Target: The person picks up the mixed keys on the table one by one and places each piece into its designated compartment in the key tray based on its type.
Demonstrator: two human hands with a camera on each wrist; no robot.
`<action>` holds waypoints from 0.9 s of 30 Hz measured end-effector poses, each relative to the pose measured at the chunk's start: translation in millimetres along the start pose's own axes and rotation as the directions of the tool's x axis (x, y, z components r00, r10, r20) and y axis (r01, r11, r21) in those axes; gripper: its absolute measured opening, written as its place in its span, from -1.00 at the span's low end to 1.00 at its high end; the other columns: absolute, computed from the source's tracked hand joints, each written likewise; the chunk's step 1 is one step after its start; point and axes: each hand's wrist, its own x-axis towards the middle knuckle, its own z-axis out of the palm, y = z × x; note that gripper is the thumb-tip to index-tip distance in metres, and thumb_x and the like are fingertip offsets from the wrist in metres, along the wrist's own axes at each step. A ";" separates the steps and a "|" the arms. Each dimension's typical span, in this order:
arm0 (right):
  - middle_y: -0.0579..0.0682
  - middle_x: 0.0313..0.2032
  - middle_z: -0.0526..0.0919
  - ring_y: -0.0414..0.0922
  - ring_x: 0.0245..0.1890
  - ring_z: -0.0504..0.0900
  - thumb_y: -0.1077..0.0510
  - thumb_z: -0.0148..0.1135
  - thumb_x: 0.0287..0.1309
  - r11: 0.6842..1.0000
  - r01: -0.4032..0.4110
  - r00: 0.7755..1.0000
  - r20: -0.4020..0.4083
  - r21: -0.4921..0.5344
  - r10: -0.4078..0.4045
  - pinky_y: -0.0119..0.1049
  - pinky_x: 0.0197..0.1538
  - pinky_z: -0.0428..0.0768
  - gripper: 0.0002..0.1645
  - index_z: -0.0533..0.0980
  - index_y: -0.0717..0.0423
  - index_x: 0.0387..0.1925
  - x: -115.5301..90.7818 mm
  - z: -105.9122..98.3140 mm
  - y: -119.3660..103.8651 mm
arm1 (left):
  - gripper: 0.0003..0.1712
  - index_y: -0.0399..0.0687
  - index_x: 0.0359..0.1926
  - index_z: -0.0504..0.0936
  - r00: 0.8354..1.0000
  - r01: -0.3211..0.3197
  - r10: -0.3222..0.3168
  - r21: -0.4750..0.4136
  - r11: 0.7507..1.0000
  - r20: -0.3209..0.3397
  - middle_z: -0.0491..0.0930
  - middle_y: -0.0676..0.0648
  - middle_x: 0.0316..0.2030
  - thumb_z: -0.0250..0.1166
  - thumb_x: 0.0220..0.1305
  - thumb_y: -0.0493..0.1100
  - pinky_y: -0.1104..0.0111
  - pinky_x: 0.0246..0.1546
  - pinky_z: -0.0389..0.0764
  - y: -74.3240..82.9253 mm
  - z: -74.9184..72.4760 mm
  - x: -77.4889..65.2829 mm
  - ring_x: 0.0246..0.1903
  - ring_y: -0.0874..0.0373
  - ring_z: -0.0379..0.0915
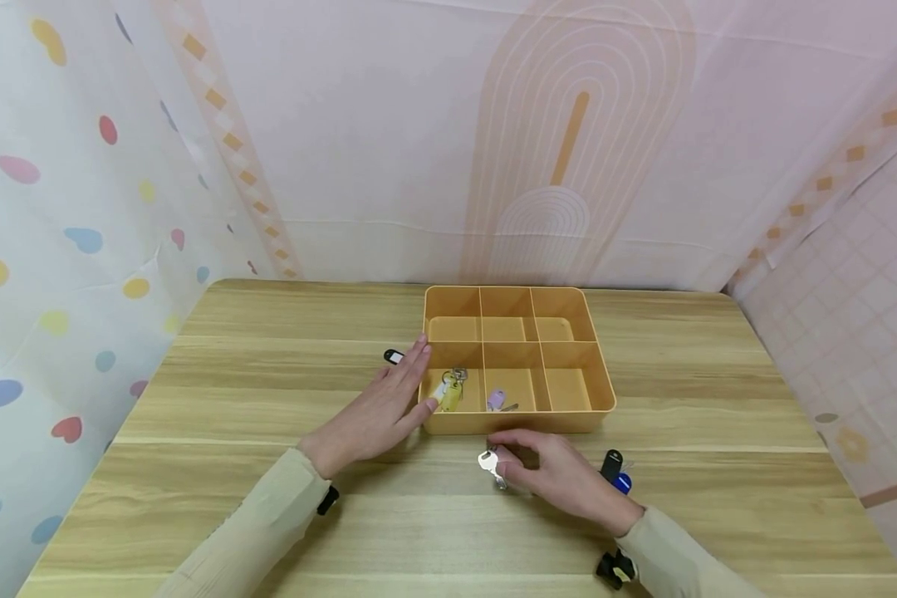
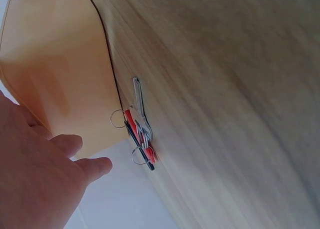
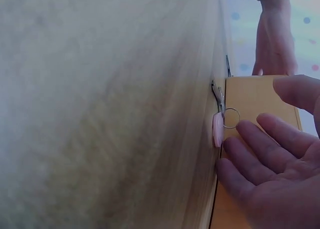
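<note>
My left hand [image 1: 377,415] rests with straight fingers along the left side of an orange six-compartment organizer box [image 1: 519,423], its thumb at the front-left corner. In front of the box, my right hand [image 1: 561,477] reaches around a key with a pink tag [image 3: 218,130]. The thumb and fingers stand apart in the right wrist view, with fingertips close to its metal ring. That key lies on the table along the box's front wall. Inside the front-left compartment are keys with yellow and white tags [image 1: 452,394]; a purple-tagged key [image 1: 497,400] lies in the front-middle one.
Left of the box, keys with red and black tags [image 2: 140,134] lie on the wooden table [image 1: 269,374], partly hidden by my left hand in the head view. Right of my right hand lie a black tag [image 1: 611,464] and a blue tag [image 1: 623,482]. Patterned curtains hang behind.
</note>
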 end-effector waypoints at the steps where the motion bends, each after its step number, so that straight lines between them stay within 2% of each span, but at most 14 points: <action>1: -0.12 0.18 0.66 -0.14 0.16 0.60 0.01 0.30 0.43 1.000 0.003 1.000 0.002 -0.002 -0.003 -0.02 0.25 0.55 -0.58 0.62 0.02 0.23 0.8 0.3 0.4 | -0.11 -0.17 0.65 -0.32 1.000 0.001 -0.001 0.000 1.000 0.000 -0.43 -0.08 0.65 -0.19 0.67 0.23 -0.17 0.52 -0.01 0.0 0.0 0.0 0.62 0.05 -0.42; 9: -0.14 0.09 0.72 -0.15 0.07 0.65 0.05 0.33 0.38 1.000 0.024 0.999 0.023 -0.015 -0.023 -0.14 0.16 0.61 -0.61 0.65 0.08 0.16 5.4 1.2 2.3 | -0.11 -0.17 0.65 -0.32 1.000 0.002 -0.002 -0.005 1.000 0.002 -0.43 -0.07 0.66 -0.20 0.66 0.24 -0.16 0.52 -0.01 -0.6 -0.1 0.8 0.62 0.07 -0.41; 15: -0.14 -0.05 0.76 -0.24 -0.11 0.67 0.20 0.34 0.30 0.998 0.035 0.999 0.005 -0.045 -0.035 -0.29 0.00 0.66 -0.69 0.70 0.12 0.06 9.0 1.9 2.9 | -0.11 -0.18 0.65 -0.31 1.000 -0.001 0.001 -0.008 1.000 -0.002 -0.43 -0.07 0.66 -0.20 0.67 0.24 -0.17 0.52 0.00 -0.4 -0.4 0.9 0.62 0.06 -0.40; 20: -0.23 -0.23 0.74 -0.31 -0.25 0.63 0.29 0.35 0.22 0.994 0.034 0.999 -0.025 -0.101 -0.037 -0.37 -0.13 0.64 -0.77 0.73 0.06 -0.09 12.3 1.6 2.7 | -0.11 -0.18 0.65 -0.32 1.000 -0.001 0.002 -0.006 1.000 0.000 -0.45 -0.05 0.65 -0.20 0.67 0.24 -0.17 0.52 0.00 -0.3 -0.7 0.6 0.62 0.06 -0.41; 27: -0.28 -0.35 0.68 -0.34 -0.35 0.57 0.30 0.39 0.19 0.979 0.069 0.996 -0.035 -0.192 -0.078 -0.40 -0.25 0.58 -0.85 0.73 -0.01 -0.25 14.1 1.8 2.4 | -0.10 -0.19 0.65 -0.31 1.000 -0.004 0.004 -0.006 1.000 -0.001 -0.43 -0.09 0.66 -0.21 0.66 0.25 -0.18 0.51 0.01 -0.2 -1.1 -0.2 0.62 0.04 -0.39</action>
